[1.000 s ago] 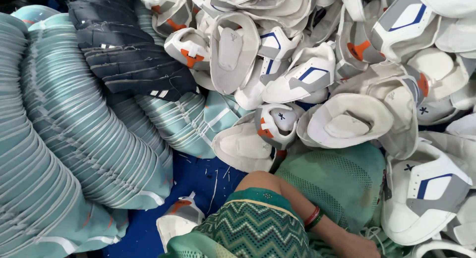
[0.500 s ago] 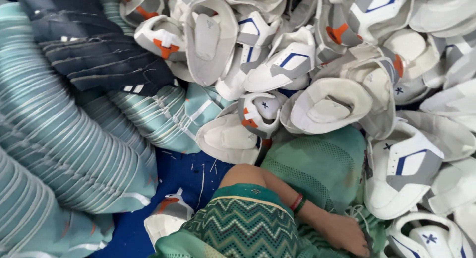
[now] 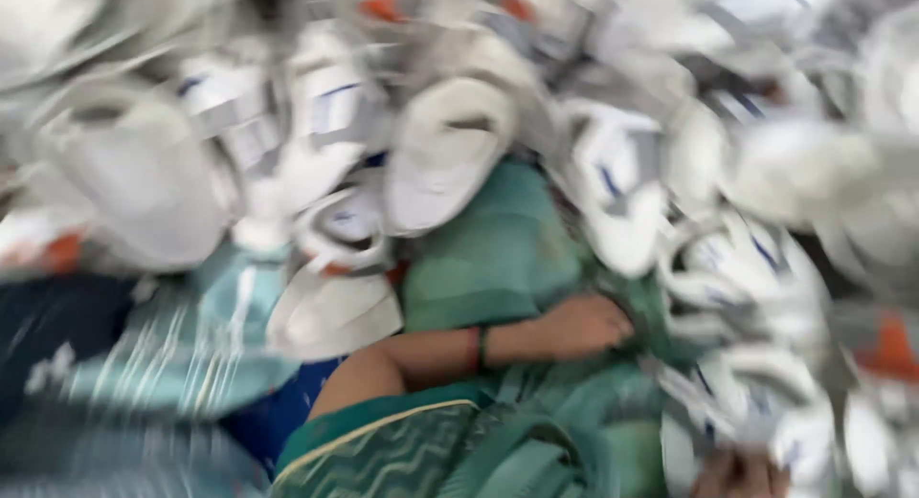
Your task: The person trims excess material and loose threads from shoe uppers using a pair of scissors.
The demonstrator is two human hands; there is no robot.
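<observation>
Head view smears hard now where a second ago it was sharp, so I read a quick swing to the right: the stacked teal pieces (image 3: pixel 191 335) slide toward the left edge and the heap of white shoe parts (image 3: pixel 450 154) fills the top. My left hand (image 3: pixel 589 324) now lies fully in sight on the green cloth (image 3: pixel 498 259), fingers loosely curled, holding nothing. My right hand (image 3: pixel 742 474) barely shows at the bottom edge beside more white shoe parts; I cannot tell its grip.
</observation>
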